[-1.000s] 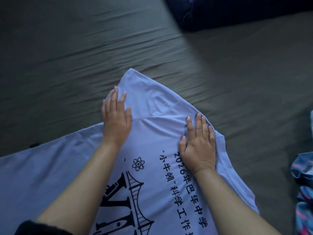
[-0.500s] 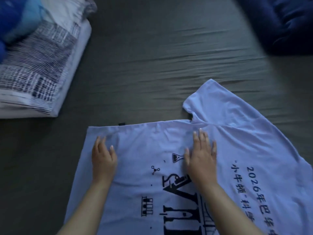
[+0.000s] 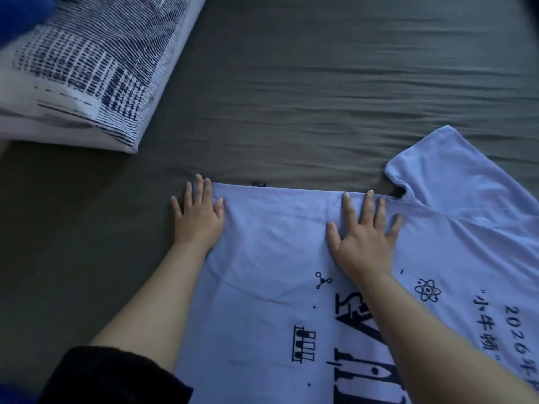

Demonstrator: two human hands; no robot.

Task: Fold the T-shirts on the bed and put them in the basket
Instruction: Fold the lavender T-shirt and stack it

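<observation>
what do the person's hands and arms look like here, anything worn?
Both hands are bare: no gloves, rings, watch or bands visible on the left hand or the right hand. The forearms are bare too. A dark, black-looking sleeve covers the left upper arm at the lower frame edge. The right arm shows no sleeve within the frame. Fingernails look short and unpainted.

At the upper left we see a white pillow with a dark blue broken-stripe print [image 3: 87,68] lying on the bed. We also see a bright blue cloth [image 3: 20,10] resting against its far corner.
</observation>
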